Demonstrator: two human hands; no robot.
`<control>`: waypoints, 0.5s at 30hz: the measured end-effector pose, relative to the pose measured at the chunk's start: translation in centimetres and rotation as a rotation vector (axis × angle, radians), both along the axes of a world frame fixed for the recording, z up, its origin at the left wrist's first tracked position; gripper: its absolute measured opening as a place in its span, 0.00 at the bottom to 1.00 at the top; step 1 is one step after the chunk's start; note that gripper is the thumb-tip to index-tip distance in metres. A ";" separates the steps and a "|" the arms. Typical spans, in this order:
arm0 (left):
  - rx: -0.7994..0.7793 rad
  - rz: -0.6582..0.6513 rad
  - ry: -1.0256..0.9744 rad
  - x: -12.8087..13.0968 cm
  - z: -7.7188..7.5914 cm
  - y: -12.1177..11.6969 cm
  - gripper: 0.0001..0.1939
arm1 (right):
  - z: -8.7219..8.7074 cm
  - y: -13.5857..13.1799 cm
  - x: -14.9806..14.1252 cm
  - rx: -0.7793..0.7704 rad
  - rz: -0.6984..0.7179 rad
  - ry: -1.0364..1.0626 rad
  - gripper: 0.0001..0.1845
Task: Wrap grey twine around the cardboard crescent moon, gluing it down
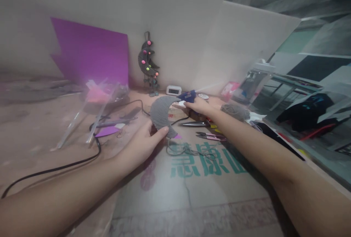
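My left hand (146, 138) is closed on a crescent moon shape (160, 113) wrapped in grey yarn, thumb across its lower part. A loose tail of grey yarn (192, 152) trails below it over the printed cardboard (214, 193). Beyond the moon's upper tip, my right hand (200, 107) is closed round a blue glue gun (188, 95), its handle mostly hidden by the fingers. A pale glue stick (212, 88) sticks out of the gun's back. Scissors (193, 123) and pink-handled thread snips (210, 136) lie just below the right hand.
Against the wall hangs or leans a dark moon ornament (148, 58) with coloured pompoms, near a small white clock (173, 90). Purple sheets (101, 56) stand at left above clear sticks (94, 127). A black cord (68, 163) crosses the left. A yarn ball (234, 111) sits right.
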State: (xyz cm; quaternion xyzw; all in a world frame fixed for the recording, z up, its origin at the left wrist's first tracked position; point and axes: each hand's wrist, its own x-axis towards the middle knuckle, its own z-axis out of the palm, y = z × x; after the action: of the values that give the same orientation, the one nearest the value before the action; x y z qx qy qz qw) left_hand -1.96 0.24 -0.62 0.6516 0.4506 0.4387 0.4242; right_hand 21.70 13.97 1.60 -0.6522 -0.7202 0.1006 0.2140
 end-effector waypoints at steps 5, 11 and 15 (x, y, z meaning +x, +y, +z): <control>-0.058 -0.030 -0.038 0.1 0.3 -0.1 0.12 | 0.1 -0.1 -2.6 -0.018 0.105 0.073 0.17; -0.028 -0.038 -0.063 0.0 -0.4 0.2 0.11 | 1.8 -3.0 -2.4 0.098 0.066 0.186 0.17; 0.011 -0.040 -0.069 -0.2 -0.8 0.4 0.11 | 2.5 -7.0 -0.1 0.176 0.062 0.263 0.18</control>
State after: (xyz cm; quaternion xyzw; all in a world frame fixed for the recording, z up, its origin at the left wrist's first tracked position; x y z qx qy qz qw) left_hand -2.11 0.65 -1.37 0.6472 0.4204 0.4547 0.4445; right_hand 21.63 7.00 4.08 -0.5897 -0.7118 0.1284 0.3594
